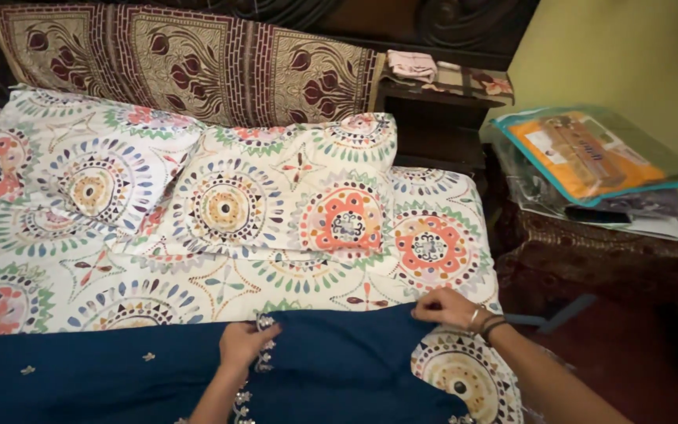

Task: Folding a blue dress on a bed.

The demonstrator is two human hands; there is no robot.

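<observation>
The left hand (246,344) sits closed on the dark blue garment (339,369), its fingers pinched around the silver embroidered neckline (263,345). The right hand (447,308) pinches the cloth's upper edge near the side of the bed, fingers curled shut on a small fold; bangles circle that wrist.

The risk, as I judge it, lies in the trim — beaded or sequinned work like this can snag or pull loose if the fingers drag on it rather than on plain cloth. The right-hand corner also lies close to the mattress edge, so a loose grip could let that side slide toward the floor and undo the flat lay.

The garment itself is deep navy, smooth and fairly flat, spread across the near part of the bed over a white bedsheet (292,275) printed with round orange, green and blue medallions. Small silver motifs dot the blue cloth at the left.

Farther back lie two pillows (221,196) in the same print, then a maroon-and-cream patterned bolster (190,59) against the dark headboard. To the right, well apart, clear plastic packets (590,157) with orange contents rest on a side table.
</observation>
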